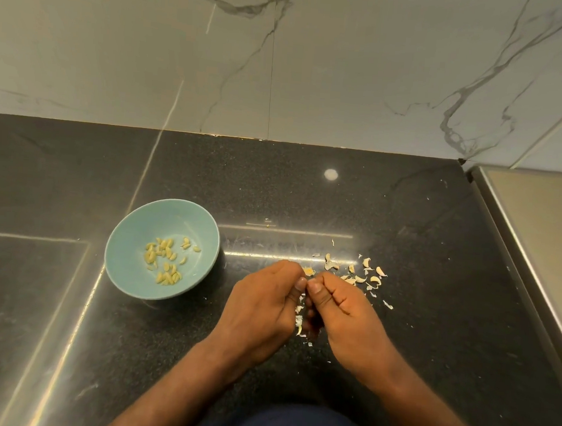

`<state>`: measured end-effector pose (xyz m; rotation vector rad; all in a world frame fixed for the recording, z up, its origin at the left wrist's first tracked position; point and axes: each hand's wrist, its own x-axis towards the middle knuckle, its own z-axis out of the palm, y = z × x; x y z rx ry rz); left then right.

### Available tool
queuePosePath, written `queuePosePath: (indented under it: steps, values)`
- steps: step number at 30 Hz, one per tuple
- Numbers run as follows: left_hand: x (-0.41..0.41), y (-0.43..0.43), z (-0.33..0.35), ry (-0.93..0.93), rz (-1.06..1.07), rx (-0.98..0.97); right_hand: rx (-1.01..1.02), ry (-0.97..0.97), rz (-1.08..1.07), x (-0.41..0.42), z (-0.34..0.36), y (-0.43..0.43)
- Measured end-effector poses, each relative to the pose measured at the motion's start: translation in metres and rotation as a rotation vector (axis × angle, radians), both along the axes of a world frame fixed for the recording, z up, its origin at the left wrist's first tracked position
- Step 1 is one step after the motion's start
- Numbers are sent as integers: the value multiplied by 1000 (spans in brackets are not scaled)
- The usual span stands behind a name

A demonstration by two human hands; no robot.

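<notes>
Left hand [263,301], right hand [342,310]: curled, thumb tips pinching one pale piece [307,282]

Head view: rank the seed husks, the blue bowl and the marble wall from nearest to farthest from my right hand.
1. Seed husks, on the counter just beyond the right hand.
2. Blue bowl, to the left, past the left hand.
3. Marble wall, behind the counter.

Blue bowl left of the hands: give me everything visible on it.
The bowl is round, shallow and pale blue-green, with a smooth matte look, maybe ceramic or plastic. It stands upright on the dark speckled counter, left of the left hand and apart from it. Small pale yellow pieces lie loose in its bottom. Nothing else touches it.
</notes>
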<state>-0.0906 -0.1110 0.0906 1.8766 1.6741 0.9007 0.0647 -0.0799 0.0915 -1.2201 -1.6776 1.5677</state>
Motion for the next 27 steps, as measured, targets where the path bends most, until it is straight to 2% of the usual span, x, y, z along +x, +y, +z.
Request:
queuePosePath:
  steps: [4, 7, 9, 13, 17, 20, 23, 27]
  values:
    - [0, 0, -2, -276, 42, -168, 511, -266, 72, 5, -9, 5]
    - [-1, 1, 0, -395, 51, -273, 720, -353, 80, 7, -12, 9]
    - [0, 1, 0, -444, 58, -270, 793, -348, 50, 6, -10, 9]
    - [2, 1, -2, -485, 86, -229, 698, -196, -66, 9, -4, 6]
    - [2, -1, -5, -522, 108, -264, 458, -135, -248, 9, 4, 4]
    - [2, -2, -6, -535, 133, -253, 298, -107, -309, 11, 11, 6]
    - [1, -2, -7, -545, 150, -250, 283, -183, -235, 14, 9, 8]
    - [3, -3, -7, -507, 136, -229, 179, -157, -59, 8, 9, 4]
